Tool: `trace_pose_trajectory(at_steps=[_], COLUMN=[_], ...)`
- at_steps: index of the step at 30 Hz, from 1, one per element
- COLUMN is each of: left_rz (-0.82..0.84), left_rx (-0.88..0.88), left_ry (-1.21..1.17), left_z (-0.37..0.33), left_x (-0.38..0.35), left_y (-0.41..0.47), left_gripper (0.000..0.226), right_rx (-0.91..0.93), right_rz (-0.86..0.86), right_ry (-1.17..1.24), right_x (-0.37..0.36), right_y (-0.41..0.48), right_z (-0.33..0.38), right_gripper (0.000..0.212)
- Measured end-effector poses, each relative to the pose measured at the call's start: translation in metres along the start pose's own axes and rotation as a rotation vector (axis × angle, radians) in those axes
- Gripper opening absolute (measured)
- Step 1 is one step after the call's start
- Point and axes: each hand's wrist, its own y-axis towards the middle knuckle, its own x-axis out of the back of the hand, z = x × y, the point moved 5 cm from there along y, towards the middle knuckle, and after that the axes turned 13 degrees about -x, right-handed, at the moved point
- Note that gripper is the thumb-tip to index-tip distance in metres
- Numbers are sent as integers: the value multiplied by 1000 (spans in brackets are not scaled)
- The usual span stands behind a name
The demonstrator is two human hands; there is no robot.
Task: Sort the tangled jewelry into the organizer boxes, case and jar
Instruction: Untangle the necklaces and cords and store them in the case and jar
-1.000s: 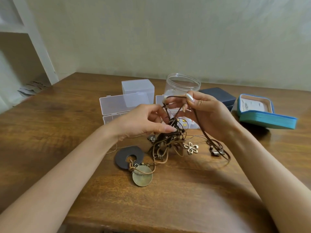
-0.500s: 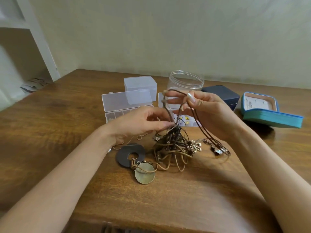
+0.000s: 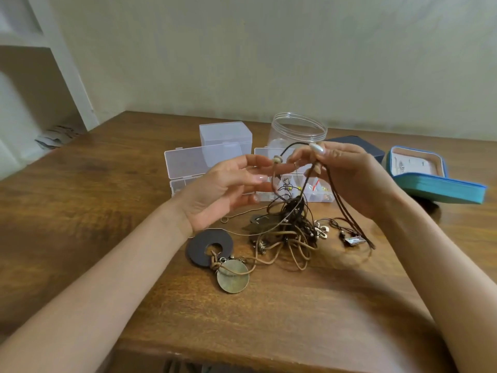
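Up off the tangle [image 3: 291, 224] comes the left hand [image 3: 217, 189], now released at 9 o'clock of the dark cord [image 3: 291, 145] that the right hand [image 3: 352, 179] pinches, so the untangling probably isn't finished.

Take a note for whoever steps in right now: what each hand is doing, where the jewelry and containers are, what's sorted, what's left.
Right hand pinches dark cords lifted out of the tangle.
Left hand is open, fingertips beside a beaded cord; contact unclear.
The tangle lies on the table, with the dark ring pendant and brass disc at its near left.
Behind it: left organizer box and right organizer box, both open, clear jar, dark blue case.
Done: a few small pieces in the right organizer box.
Left: the whole tangle; the jar looks empty.
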Motion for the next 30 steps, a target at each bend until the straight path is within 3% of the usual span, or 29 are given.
trace_pose_trajectory(at_steps=[3, 9, 13, 16, 23, 26, 28, 30], left_rz=[5, -97, -138, -159, -44, -18, 36, 74], left_rx=[-91, -207, -310, -372, -393, -427, -459, -498], left_ry=[122, 215, 541, 653, 767, 755, 778, 821], left_z=[-4, -15, -17, -18, -14, -19, -25, -31], left_x=[0, 2, 1, 1, -17, -17, -20, -25], left_y=[1, -2, -4, -3, 5, 8, 9, 10], left_gripper=[29, 24, 24, 23, 17, 15, 17, 17], right_rx=[-32, -116, -108, -69, -11, 48, 51, 29], right_rz=[0, -93, -112, -95, -48, -146, -106, -26], right_ry=[120, 166, 185, 215, -72, -71, -58, -68], right_x=[1, 6, 8, 6, -24, -23, -21, -23], right_y=[0, 0, -1, -2, -8, -10, -11, -13], right_z=[0, -3, -2, 1, 11, 17, 20, 21], right_gripper=[24, 34, 34, 32, 23, 34, 36, 25])
